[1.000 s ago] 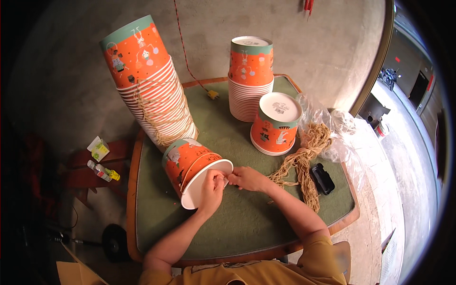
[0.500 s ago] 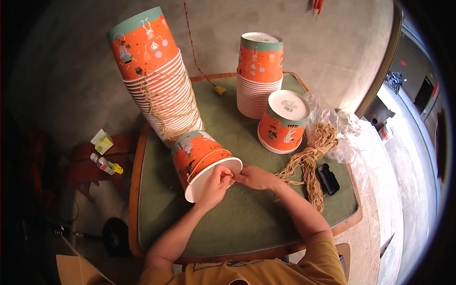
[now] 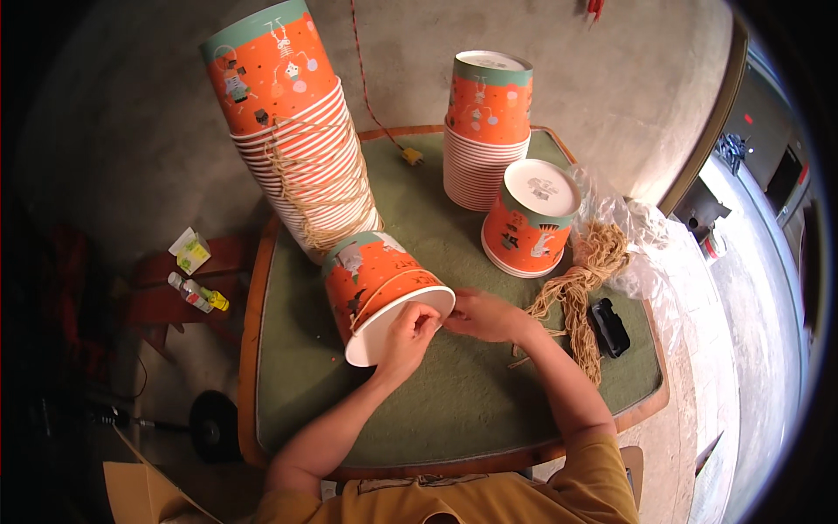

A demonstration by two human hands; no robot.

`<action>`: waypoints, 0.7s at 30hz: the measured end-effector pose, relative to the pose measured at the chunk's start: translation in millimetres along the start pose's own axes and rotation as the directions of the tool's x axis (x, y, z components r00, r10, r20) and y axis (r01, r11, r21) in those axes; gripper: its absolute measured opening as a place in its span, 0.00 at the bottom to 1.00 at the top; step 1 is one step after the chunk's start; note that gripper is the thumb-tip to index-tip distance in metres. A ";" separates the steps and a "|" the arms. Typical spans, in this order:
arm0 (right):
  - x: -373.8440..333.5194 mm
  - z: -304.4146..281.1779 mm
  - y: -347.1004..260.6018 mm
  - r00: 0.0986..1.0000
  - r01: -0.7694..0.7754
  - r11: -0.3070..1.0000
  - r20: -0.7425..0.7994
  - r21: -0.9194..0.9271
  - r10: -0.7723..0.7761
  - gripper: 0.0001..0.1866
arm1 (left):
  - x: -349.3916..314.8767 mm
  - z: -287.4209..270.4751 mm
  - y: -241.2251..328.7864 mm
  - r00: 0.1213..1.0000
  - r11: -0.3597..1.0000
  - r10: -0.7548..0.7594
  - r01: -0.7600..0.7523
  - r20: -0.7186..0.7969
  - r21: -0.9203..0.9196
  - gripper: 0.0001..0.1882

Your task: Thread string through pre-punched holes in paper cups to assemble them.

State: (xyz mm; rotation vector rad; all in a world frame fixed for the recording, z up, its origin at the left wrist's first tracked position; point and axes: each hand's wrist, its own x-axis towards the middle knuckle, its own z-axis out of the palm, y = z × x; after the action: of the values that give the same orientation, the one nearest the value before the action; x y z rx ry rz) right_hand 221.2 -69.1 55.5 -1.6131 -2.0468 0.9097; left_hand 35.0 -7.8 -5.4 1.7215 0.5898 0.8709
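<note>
An orange paper bucket (image 3: 371, 279) with a green base band lies tilted on the table, its white mouth turned toward me. A thin twine cord (image 3: 377, 305) crosses its side near the rim. My left hand (image 3: 412, 336) is at the bucket's mouth, fingers pinched together just inside the right part of the rim. Just outside that rim is my right hand (image 3: 483, 315), its fingers closed and close to the left fingertips. Whatever lies between the fingers is too small or hidden to make out.
A tall leaning stack of buckets (image 3: 301, 166) with twine strands stands behind. Inverted buckets (image 3: 489, 131) and a shorter inverted stack (image 3: 528, 218) stand at right, near a twine bundle (image 3: 576, 306), a black tray (image 3: 609, 329) and clear plastic (image 3: 642, 236). A yellow plug (image 3: 412, 156) lies at the back.
My hands have drawn slightly apart at the rim, the left fingers now further inside the mouth. The whole view has shifted a little.
</note>
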 end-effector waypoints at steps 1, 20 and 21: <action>-4.9 -4.5 -7.5 0.989 -0.006 0.976 -0.146 -0.217 -0.026 0.12 | 0.1 -0.1 1.8 0.999 0.997 0.053 -0.053 -0.002 0.052 0.03; -49.7 14.6 -101.0 0.835 -0.399 0.653 -0.550 -0.644 -0.033 0.29 | 2.0 -1.3 5.4 0.998 0.984 0.015 -0.027 0.069 0.175 0.06; -51.0 10.1 -98.0 0.856 -0.354 0.660 -0.514 -0.662 -0.057 0.25 | 1.8 -1.6 3.5 0.998 0.984 0.014 -0.025 0.068 0.174 0.06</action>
State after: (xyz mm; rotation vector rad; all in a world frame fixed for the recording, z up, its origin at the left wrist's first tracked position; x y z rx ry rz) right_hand 158.6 -133.5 120.6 -2.1462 -1.9910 -0.4174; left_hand 34.7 -6.5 -1.4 1.9100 0.6201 0.7909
